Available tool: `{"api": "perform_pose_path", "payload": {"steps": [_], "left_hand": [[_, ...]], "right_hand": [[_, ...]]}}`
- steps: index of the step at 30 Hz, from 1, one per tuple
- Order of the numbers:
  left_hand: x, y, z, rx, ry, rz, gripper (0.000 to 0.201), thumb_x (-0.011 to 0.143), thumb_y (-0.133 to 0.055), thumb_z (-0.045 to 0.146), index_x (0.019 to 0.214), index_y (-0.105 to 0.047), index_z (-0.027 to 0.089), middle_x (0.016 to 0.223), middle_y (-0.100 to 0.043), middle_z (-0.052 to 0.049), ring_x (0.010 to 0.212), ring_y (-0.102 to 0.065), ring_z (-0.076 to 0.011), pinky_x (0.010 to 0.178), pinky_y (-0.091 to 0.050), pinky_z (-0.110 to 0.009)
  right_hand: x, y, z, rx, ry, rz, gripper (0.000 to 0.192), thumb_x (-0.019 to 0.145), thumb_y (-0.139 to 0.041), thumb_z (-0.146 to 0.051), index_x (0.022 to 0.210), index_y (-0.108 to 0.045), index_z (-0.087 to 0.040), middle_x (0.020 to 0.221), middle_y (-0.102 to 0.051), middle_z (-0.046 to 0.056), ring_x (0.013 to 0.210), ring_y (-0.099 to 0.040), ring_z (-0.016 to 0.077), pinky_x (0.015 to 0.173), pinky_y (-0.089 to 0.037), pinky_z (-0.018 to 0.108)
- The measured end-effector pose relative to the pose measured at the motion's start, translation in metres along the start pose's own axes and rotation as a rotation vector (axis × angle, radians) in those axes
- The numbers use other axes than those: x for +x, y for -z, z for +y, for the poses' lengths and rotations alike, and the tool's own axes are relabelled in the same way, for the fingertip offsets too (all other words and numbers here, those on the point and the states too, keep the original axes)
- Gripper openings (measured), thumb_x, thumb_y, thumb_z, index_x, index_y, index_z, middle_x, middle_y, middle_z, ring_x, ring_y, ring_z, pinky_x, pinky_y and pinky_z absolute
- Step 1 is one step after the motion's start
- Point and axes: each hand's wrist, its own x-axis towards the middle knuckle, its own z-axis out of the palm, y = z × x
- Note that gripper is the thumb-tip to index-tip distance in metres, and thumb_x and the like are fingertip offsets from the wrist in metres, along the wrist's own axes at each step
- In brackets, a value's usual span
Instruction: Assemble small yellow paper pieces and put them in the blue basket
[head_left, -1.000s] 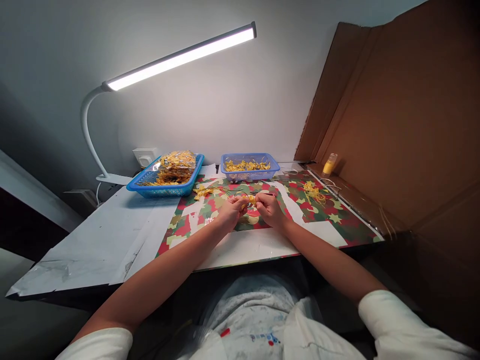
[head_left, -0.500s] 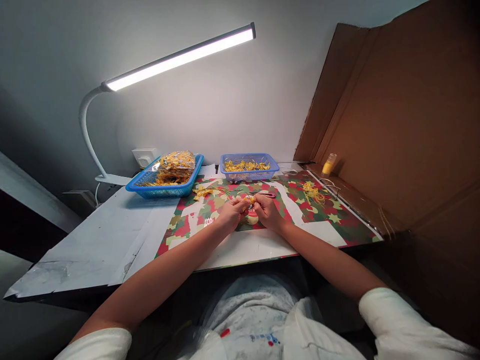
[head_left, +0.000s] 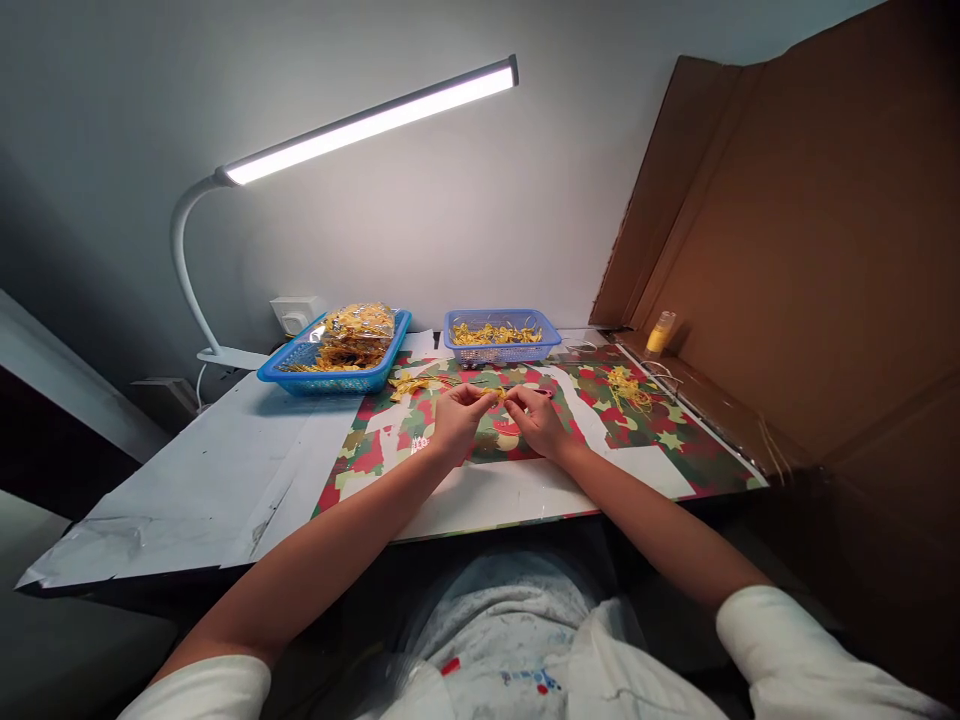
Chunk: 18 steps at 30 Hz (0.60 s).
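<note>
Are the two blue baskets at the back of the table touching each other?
Apart. The head view shows the larger blue basket and the smaller blue basket with bare table between them.

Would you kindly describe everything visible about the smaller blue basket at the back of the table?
The smaller blue basket looks like plastic, rectangular, with perforated walls and a flat rim. It stands upright at the table's far edge near the wall, on the back edge of the red-and-green patterned mat. Thin yellow loops fill it loosely. No hand touches it.
</note>
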Motion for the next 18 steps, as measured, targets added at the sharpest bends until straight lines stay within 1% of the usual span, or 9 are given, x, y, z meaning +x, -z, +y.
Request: {"api": "perform_pose_path", "payload": {"steps": [2, 5, 9, 11, 13, 15, 18], "left_hand": [[-0.002, -0.001, 0.003, 0.021, -0.041, -0.016, 0.029, 0.048, -0.085, 0.031, 0.056, -0.061, 0.017, 0.058, -0.06, 0.002, 0.058, -0.053, -0.0105, 0.059, -0.042, -0.023], [-0.003, -0.002, 0.005, 0.031, -0.062, -0.022, 0.028, 0.046, -0.086, 0.029, 0.056, -0.062, 0.016, 0.06, -0.063, 0.0, 0.059, -0.055, -0.0116, 0.061, -0.043, -0.024], [-0.001, -0.001, 0.002, 0.052, -0.084, -0.022, 0.026, 0.049, -0.085, 0.027, 0.057, -0.063, 0.016, 0.06, -0.063, 0.0, 0.059, -0.056, -0.0114, 0.06, -0.043, -0.024], [0.0, 0.001, 0.0, 0.099, -0.111, -0.019, 0.024, 0.052, -0.083, 0.028, 0.058, -0.063, 0.016, 0.06, -0.063, 0.0, 0.058, -0.055, -0.0116, 0.059, -0.043, -0.024], [0.001, 0.003, -0.002, 0.214, -0.173, -0.009, 0.02, 0.056, -0.08, 0.028, 0.059, -0.064, 0.016, 0.061, -0.065, -0.001, 0.058, -0.055, -0.012, 0.059, -0.042, -0.025], [0.003, 0.006, -0.002, 0.374, -0.264, 0.002, 0.015, 0.061, -0.076, 0.027, 0.061, -0.066, 0.017, 0.062, -0.066, -0.001, 0.058, -0.055, -0.0124, 0.06, -0.042, -0.025], [0.007, 0.01, -0.004, 0.559, -0.378, -0.008, 0.011, 0.066, -0.072, 0.027, 0.062, -0.068, 0.017, 0.064, -0.068, -0.001, 0.06, -0.055, -0.0127, 0.062, -0.041, -0.026]], "right_hand": [[0.001, -0.001, 0.001, 0.005, -0.026, 0.001, 0.019, 0.089, -0.046, -0.033, 0.076, -0.051, -0.02, 0.064, -0.05, -0.002, 0.059, -0.045, 0.0135, 0.058, -0.033, 0.027], [0.001, -0.004, 0.002, 0.031, -0.065, 0.013, 0.022, 0.089, -0.048, -0.037, 0.077, -0.053, -0.02, 0.063, -0.051, -0.001, 0.059, -0.046, 0.0138, 0.058, -0.034, 0.027], [0.002, -0.009, 0.004, 0.098, -0.135, 0.044, 0.025, 0.086, -0.052, -0.042, 0.078, -0.057, -0.019, 0.066, -0.054, 0.0, 0.06, -0.047, 0.0139, 0.058, -0.037, 0.027], [0.003, -0.013, 0.006, 0.172, -0.193, 0.068, 0.027, 0.081, -0.057, -0.045, 0.076, -0.058, -0.019, 0.066, -0.055, 0.0, 0.061, -0.048, 0.0137, 0.057, -0.038, 0.027], [0.005, -0.017, 0.008, 0.287, -0.291, 0.096, 0.029, 0.075, -0.063, -0.047, 0.074, -0.06, -0.018, 0.066, -0.057, 0.0, 0.061, -0.049, 0.0131, 0.057, -0.04, 0.026], [0.006, -0.019, 0.009, 0.423, -0.431, 0.107, 0.03, 0.069, -0.068, -0.047, 0.075, -0.062, -0.018, 0.066, -0.059, 0.0, 0.059, -0.048, 0.0115, 0.056, -0.041, 0.025], [0.008, -0.019, 0.006, 0.621, -0.642, 0.094, 0.028, 0.065, -0.072, -0.042, 0.081, -0.067, -0.019, 0.07, -0.062, 0.0, 0.054, -0.045, 0.0084, 0.054, -0.042, 0.025]]}}
